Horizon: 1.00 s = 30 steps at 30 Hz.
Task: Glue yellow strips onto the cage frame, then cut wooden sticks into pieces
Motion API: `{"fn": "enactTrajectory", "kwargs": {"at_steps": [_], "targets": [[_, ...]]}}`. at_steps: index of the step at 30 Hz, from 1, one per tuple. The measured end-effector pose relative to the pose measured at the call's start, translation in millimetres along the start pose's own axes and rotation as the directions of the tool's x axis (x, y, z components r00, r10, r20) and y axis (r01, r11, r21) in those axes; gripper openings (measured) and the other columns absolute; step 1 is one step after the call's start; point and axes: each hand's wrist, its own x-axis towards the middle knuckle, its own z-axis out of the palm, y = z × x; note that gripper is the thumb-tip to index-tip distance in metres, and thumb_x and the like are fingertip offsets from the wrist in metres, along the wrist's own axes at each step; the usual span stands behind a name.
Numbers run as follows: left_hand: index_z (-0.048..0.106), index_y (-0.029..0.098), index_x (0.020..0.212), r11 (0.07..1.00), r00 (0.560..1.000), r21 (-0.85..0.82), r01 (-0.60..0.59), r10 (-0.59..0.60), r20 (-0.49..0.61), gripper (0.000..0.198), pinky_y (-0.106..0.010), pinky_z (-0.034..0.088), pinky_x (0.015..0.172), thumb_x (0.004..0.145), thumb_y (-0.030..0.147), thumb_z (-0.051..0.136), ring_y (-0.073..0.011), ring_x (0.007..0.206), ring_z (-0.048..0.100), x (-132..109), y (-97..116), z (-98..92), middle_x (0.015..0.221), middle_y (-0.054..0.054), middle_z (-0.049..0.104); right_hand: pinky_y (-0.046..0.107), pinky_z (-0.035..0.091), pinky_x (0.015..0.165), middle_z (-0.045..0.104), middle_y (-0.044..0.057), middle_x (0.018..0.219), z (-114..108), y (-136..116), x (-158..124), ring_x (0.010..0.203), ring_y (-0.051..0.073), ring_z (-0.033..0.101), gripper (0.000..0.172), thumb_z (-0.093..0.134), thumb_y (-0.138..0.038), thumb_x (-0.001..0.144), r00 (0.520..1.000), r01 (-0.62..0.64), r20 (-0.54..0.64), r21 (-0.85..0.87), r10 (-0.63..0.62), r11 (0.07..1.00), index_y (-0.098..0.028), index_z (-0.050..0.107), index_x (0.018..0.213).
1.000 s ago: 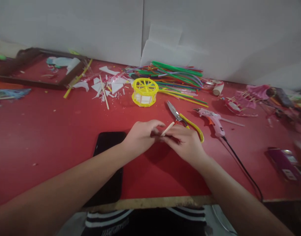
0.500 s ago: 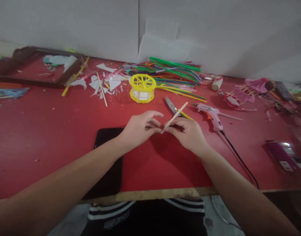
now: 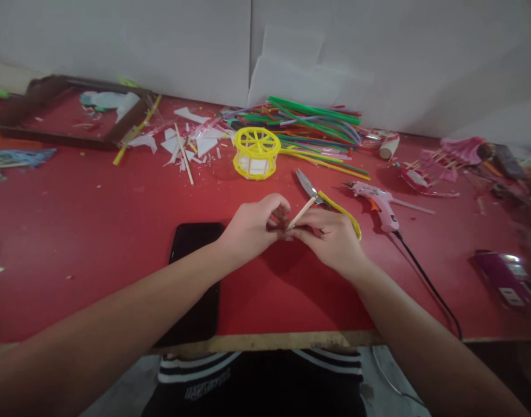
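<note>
Nearest, the phone point(image 3: 200, 318) lies on the red counter point(image 3: 117, 231), partly hidden by the left forearm point(image 3: 161, 307). Beyond it, the right hand point(image 3: 334, 237) pinches the stick point(image 3: 302, 212); the left hand point(image 3: 256, 223) curls beside its lower end, whether gripping I cannot tell. A moment ago more stick showed, so both hands now seem to be working that end. Farther lie the pliers point(image 3: 306, 184) and glue gun point(image 3: 380, 205), then the yellow frame point(image 3: 256, 145).

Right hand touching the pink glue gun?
Apart. The head view shows red tabletop and a yellow handle between the right hand and the pink glue gun.
</note>
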Motion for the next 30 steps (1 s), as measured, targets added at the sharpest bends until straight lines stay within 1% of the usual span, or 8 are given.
{"fn": "enactTrajectory", "kwargs": {"at_steps": [5,8,10,15,19,23,26,30], "targets": [[0.048,0.022,0.091,0.993,0.999,0.110,0.032,-0.032,-0.001,0.033,-0.021,0.048,0.065,0.072,0.017,0.074,-0.0117,0.065,0.067,-1,5,-0.7,0.070,0.006,0.069,0.026,0.053,0.070,0.075,-0.001,0.080,0,0,-1,0.074,0.015,0.070,0.010,0.067,-0.016,0.081,0.999,0.032,-0.025,-0.058,-0.034,0.998,-0.023,0.073,0.080],[0.050,0.022,0.089,0.975,0.999,0.220,0.032,-0.023,-0.040,0.033,-0.020,0.044,0.062,0.071,0.022,0.077,-0.0111,0.064,0.066,-2,6,-0.7,0.068,0.007,0.069,0.026,0.054,0.072,0.076,0.000,0.082,1,-1,-2,0.076,0.015,0.071,0.009,0.068,-0.016,0.080,0.999,0.004,-0.050,-0.081,-0.008,0.997,-0.023,0.074,0.081],[0.051,0.022,0.088,0.967,0.998,0.255,0.019,-0.004,-0.057,0.033,-0.020,0.043,0.061,0.070,0.023,0.078,-0.0106,0.063,0.065,-2,5,-0.5,0.067,0.008,0.068,0.026,0.054,0.073,0.076,0.000,0.083,2,-2,-2,0.077,0.016,0.071,0.009,0.069,-0.015,0.079,0.998,-0.030,-0.065,-0.098,0.024,0.995,-0.023,0.074,0.082],[0.053,0.020,0.079,0.962,0.998,0.270,-0.033,0.045,-0.036,0.024,-0.019,0.041,0.059,0.072,0.020,0.076,-0.0100,0.063,0.064,-1,4,0.2,0.069,0.007,0.068,0.028,0.054,0.070,0.075,-0.002,0.080,3,-6,-4,0.074,0.016,0.070,0.013,0.066,-0.013,0.078,0.994,-0.074,-0.083,-0.122,0.064,0.990,-0.025,0.072,0.078],[0.051,0.018,0.070,0.939,0.995,0.334,-0.080,0.094,-0.025,0.022,-0.020,0.039,0.057,0.073,0.017,0.073,-0.0108,0.063,0.061,-1,3,0.6,0.068,0.005,0.064,0.030,0.053,0.071,0.070,0.002,0.080,4,-9,-4,0.076,0.016,0.067,0.011,0.065,-0.012,0.077,0.988,-0.074,-0.144,-0.118,0.056,0.990,-0.021,0.070,0.073],[0.049,0.018,0.069,0.906,0.988,0.399,-0.139,0.153,-0.004,0.019,-0.020,0.037,0.057,0.076,0.012,0.066,-0.0106,0.062,0.055,-2,3,1.6,0.067,0.005,0.059,0.030,0.050,0.071,0.066,0.001,0.079,4,-11,-3,0.075,0.015,0.063,0.009,0.068,-0.013,0.075,0.985,-0.113,-0.141,-0.112,0.097,0.987,-0.021,0.068,0.069],[0.050,0.019,0.071,0.893,0.978,0.404,-0.196,0.207,0.018,0.015,-0.020,0.035,0.057,0.078,0.009,0.059,-0.0101,0.061,0.051,-3,1,2.4,0.067,0.005,0.056,0.029,0.048,0.069,0.065,0.000,0.076,3,-12,-2,0.073,0.014,0.061,0.010,0.071,-0.014,0.073,0.983,-0.142,-0.129,-0.077,0.131,0.987,-0.020,0.066,0.067],[0.051,0.019,0.071,0.882,0.966,0.401,-0.248,0.256,0.035,0.015,-0.021,0.035,0.058,0.076,0.004,0.053,-0.0109,0.063,0.049,-3,0,3.1,0.067,0.004,0.052,0.030,0.047,0.069,0.064,0.000,0.075,4,-12,-1,0.072,0.014,0.060,0.011,0.072,-0.016,0.074,0.976,-0.182,-0.125,-0.012,0.179,0.983,-0.020,0.065,0.066]]}}
